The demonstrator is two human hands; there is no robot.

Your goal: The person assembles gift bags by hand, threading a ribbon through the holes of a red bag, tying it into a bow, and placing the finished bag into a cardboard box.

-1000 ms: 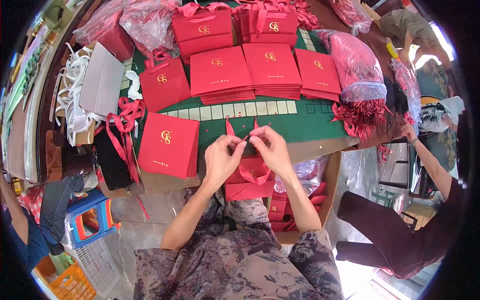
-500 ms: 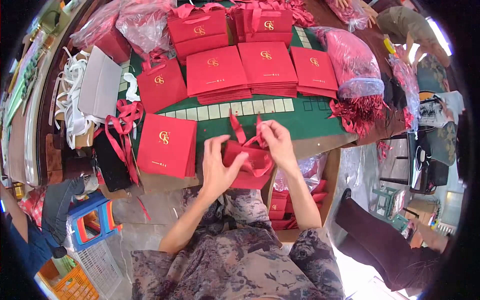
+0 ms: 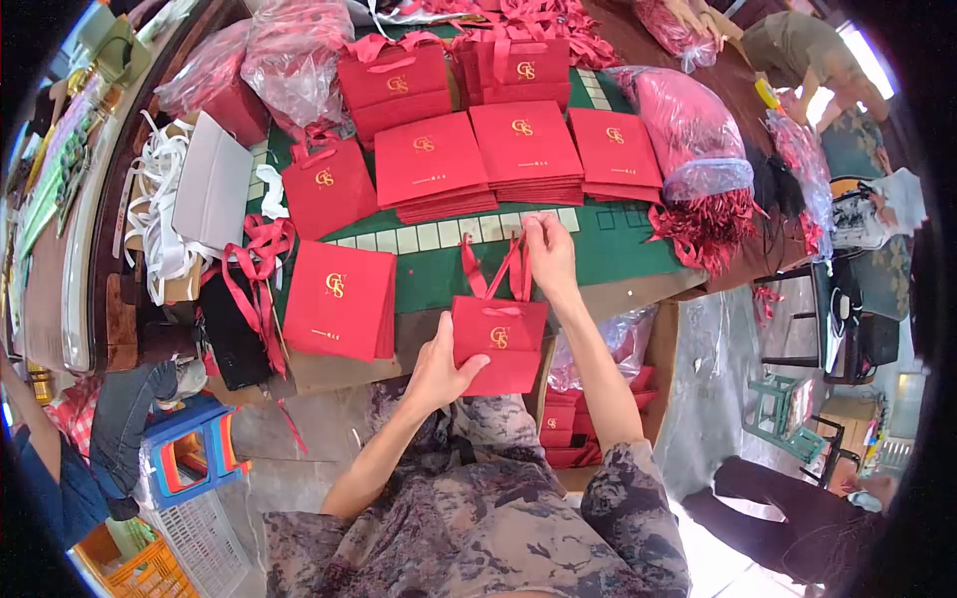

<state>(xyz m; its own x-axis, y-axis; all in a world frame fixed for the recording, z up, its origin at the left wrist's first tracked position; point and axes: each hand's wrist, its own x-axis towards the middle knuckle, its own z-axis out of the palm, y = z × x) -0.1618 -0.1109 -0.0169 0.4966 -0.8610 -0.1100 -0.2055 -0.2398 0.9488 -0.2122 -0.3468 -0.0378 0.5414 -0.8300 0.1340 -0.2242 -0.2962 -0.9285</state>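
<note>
A small red paper gift bag [image 3: 513, 374] with a gold logo hangs upright at the table's front edge, over my lap. My left hand [image 3: 437, 369] grips its left side, thumb across the front and fingers behind. Above the bag's top, my right hand [image 3: 551, 257] is closed in a pinch on the red ribbon [image 3: 518, 271], which is pulled up from the bag. Another ribbon end stands loose to the left. Left of my hands lies a stack of flat red bags [image 3: 334, 299] with the same logo.
Stacks of folded red bags [image 3: 434, 159] and upright bags [image 3: 396, 85] line the green mat [image 3: 419, 277]. Plastic-wrapped red ribbons [image 3: 688, 125] lie at right. White ribbons [image 3: 159, 199] hang at left. Below the table, a cardboard box [image 3: 658, 349] holds red bags. Other people are nearby.
My right hand has moved up, drawing the ribbon upward. My left hand has closed onto the bag's side, and the bag now faces me with its logo showing.
</note>
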